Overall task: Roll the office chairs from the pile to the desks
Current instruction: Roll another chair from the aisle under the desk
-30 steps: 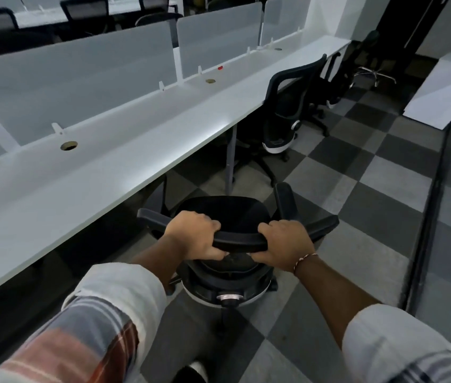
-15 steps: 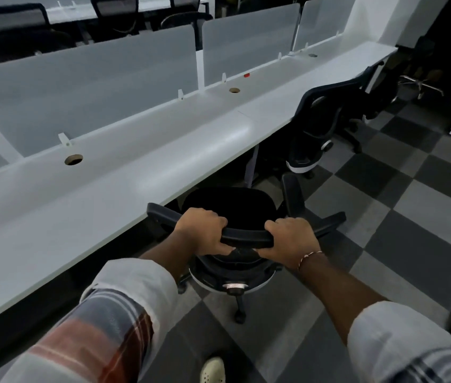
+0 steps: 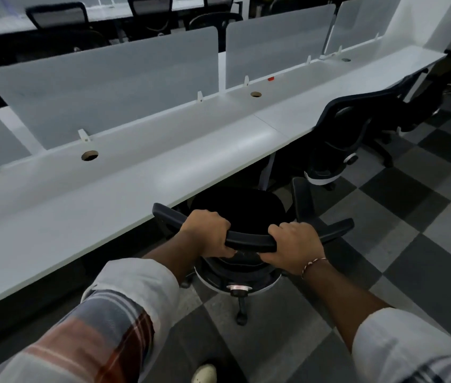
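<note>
A black office chair stands in front of me, its seat partly tucked under the edge of the long white desk. My left hand and my right hand both grip the top rail of its backrest, fingers curled over it. The chair's armrests stick out left and right of my hands. Its base and one caster show below the backrest.
A second black chair sits at the desk further right, with another beyond it. Grey divider panels run along the desk's far side. More chairs stand at the row behind. The floor is grey checkered carpet.
The chair has rolled forward and left toward the desk; its seat now reaches under the desk edge. Both hands keep the same grip on the backrest.
</note>
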Action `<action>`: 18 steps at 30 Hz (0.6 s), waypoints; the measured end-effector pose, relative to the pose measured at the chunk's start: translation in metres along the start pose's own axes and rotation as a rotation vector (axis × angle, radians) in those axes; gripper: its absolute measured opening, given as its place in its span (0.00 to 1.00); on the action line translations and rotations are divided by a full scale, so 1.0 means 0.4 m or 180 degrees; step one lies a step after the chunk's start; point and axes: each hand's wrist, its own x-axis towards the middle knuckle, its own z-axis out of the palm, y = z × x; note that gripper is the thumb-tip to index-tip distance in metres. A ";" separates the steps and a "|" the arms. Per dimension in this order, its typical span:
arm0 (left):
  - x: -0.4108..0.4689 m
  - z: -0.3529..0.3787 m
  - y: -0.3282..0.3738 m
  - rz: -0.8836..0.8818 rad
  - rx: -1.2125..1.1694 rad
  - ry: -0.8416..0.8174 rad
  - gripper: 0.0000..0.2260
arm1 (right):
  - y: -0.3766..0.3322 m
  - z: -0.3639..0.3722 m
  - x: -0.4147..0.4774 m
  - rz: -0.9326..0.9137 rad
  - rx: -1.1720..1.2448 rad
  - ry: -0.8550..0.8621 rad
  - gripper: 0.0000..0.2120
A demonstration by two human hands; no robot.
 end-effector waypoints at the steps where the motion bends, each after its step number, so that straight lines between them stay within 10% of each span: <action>1: -0.008 0.004 0.020 -0.0087 -0.0008 -0.0033 0.18 | 0.004 0.001 -0.013 -0.0036 -0.0013 -0.0011 0.23; 18: -0.263 0.043 0.320 -0.0982 -0.0136 -0.0249 0.19 | 0.012 -0.080 -0.286 -0.0842 0.0137 -0.0200 0.22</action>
